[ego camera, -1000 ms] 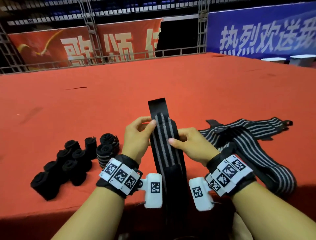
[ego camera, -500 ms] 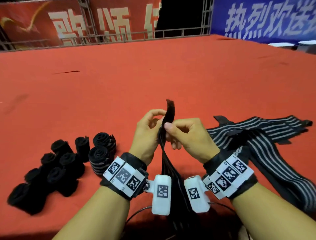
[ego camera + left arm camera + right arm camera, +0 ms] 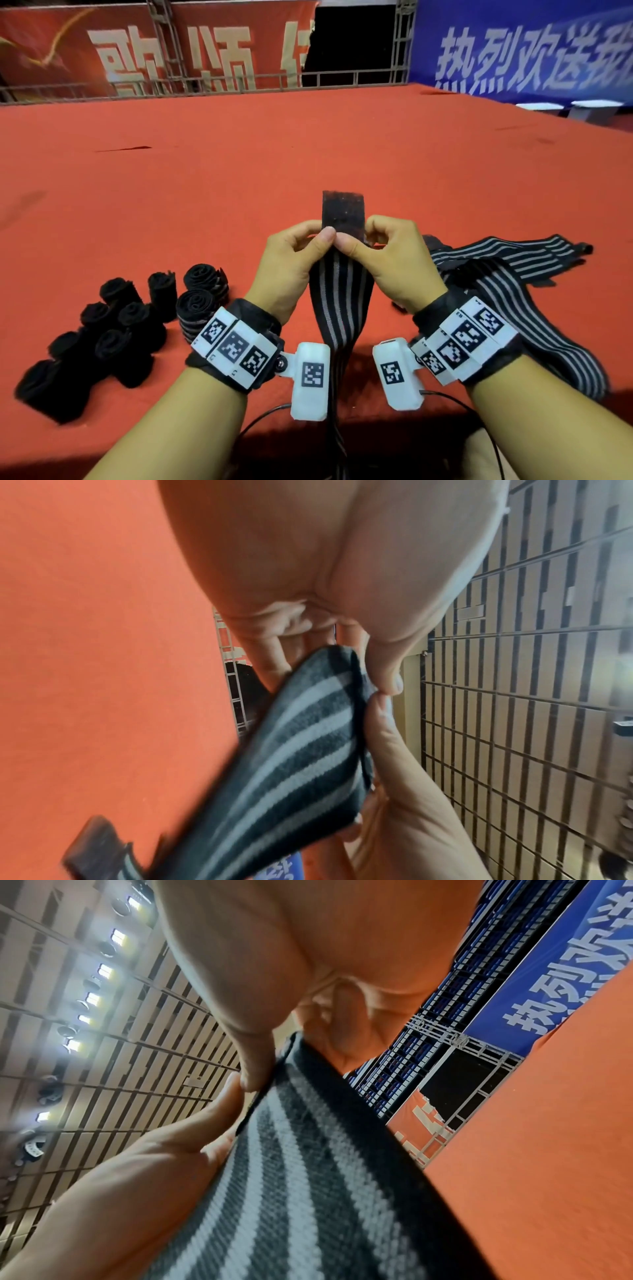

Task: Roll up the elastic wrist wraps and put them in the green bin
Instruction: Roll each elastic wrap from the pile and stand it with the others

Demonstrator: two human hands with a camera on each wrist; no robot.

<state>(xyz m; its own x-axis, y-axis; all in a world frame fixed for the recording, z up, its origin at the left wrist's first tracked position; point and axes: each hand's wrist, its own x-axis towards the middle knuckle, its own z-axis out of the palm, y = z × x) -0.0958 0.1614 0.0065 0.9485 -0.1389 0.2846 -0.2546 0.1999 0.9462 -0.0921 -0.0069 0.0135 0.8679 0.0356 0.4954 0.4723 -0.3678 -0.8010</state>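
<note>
A black wrist wrap with grey stripes [image 3: 337,298] is held up above the red surface, its black velcro end [image 3: 342,214] standing above my hands and its length hanging down over the near edge. My left hand [image 3: 298,260] pinches it at the left, thumb in front. My right hand [image 3: 387,260] pinches it at the right, and the two thumbs meet at the middle. The wrist views show the striped wrap [image 3: 308,750] [image 3: 325,1164] caught between thumbs and fingers. No green bin is in view.
Several rolled black wraps [image 3: 113,329] lie in a cluster at the left. A tangle of unrolled striped wraps [image 3: 513,274] lies at the right. The red surface [image 3: 308,144] stretches far ahead to a metal railing and banners. A cable [image 3: 260,421] runs by the near edge.
The wrap lay flat on the surface, then was lifted and turned edge-on. Now it faces me flat, with both hands pinching it just below the velcro end.
</note>
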